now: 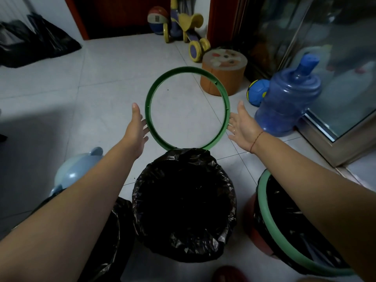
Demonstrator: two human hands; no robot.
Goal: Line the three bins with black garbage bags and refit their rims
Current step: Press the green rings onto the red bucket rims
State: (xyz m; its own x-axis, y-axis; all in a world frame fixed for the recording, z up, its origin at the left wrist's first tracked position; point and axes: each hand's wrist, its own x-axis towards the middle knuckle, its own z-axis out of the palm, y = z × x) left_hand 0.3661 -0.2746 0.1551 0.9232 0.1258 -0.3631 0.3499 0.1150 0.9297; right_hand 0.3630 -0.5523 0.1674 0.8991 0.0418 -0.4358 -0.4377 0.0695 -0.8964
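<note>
Both forearms reach forward from the bottom of the view over three bins standing on the tiled floor [105, 82]. Between the arms, the middle bin [184, 204] is lined with a black garbage bag [223, 226] folded out over its top edge and crumpled down its outside; it carries no rim. Beyond it, a green rim [188, 107] is held tilted in the air, its near edge just above the bag's far edge, the floor showing through its ring. The left hand [136, 127] presses its fingers against the ring's left side with the thumb raised and free. The right hand [242, 125] meets the ring's right side with the palm turned up and the fingers spread wide; a thin red cord circles its wrist. So both hands are open and flat, holding the ring between them by its sides.

Partly hidden under the right arm, the right bin [289, 226] holds a black bag with a light green rim [270, 222] seated on top. Under the left arm, the left bin [109, 237] shows only black bag, and I cannot tell whether it has a rim. Beside it stands a pale blue rounded object [75, 171].

Farther out stand a round orange stool [223, 72], a blue water jug [289, 100] by the glass door, a blue and yellow ball [257, 92], a yellow ride-on toy [187, 27], a basketball [157, 18], and black bags [38, 43] heaped in the far left corner.
</note>
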